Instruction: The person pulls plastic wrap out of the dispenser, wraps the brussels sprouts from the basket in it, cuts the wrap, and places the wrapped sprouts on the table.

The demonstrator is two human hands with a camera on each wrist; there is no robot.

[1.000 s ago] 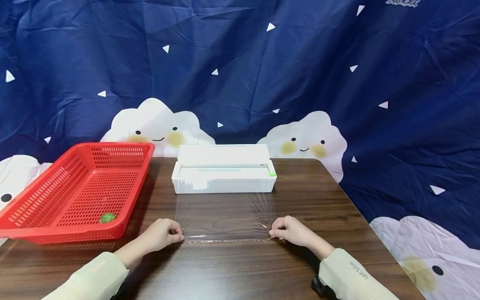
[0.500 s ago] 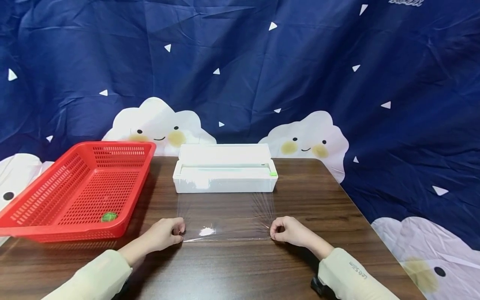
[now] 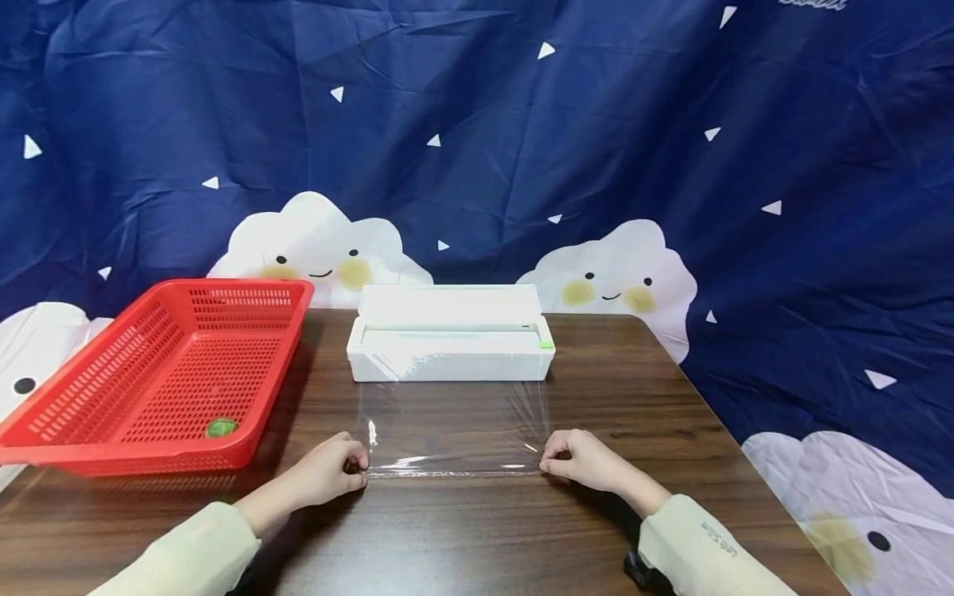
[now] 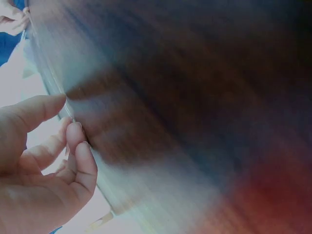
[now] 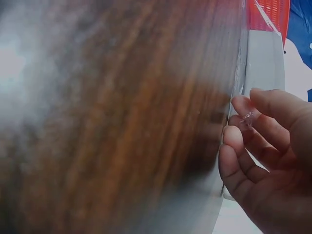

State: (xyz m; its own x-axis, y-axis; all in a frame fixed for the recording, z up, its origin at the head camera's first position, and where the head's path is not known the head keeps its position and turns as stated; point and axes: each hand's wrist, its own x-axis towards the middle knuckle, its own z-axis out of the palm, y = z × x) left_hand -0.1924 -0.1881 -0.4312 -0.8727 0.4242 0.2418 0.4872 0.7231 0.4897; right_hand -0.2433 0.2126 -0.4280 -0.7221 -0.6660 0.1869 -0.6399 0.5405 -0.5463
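Observation:
Clear plastic wrap [image 3: 455, 430] stretches from a white wrap dispenser box [image 3: 450, 367] toward me, over the table. At its near left corner my left hand [image 3: 328, 472] pinches the film edge; in the left wrist view that hand [image 4: 46, 161] has its thumb and fingers at the edge. Opposite it, my right hand [image 3: 585, 459] pinches the near right corner, where creases fan out. A crumpled bit of film shows among the fingers of the right hand [image 5: 273, 151] in the right wrist view. The box's lid [image 3: 450, 305] is raised, with a roll [image 3: 447, 342] inside.
A red perforated basket [image 3: 279, 364] stands on the left side of the brown wooden table [image 3: 462, 546], with a small green round item [image 3: 221, 427] in it. Behind the table hangs a blue curtain [image 3: 477, 124] with cloud prints. A green tab [image 3: 546, 344] sits at the box's right end.
Both hands keep about the same places at the film's corners. Glints on the wrap have shifted, and the left thumb and index finger look slightly farther apart. The whole view has drifted a little.

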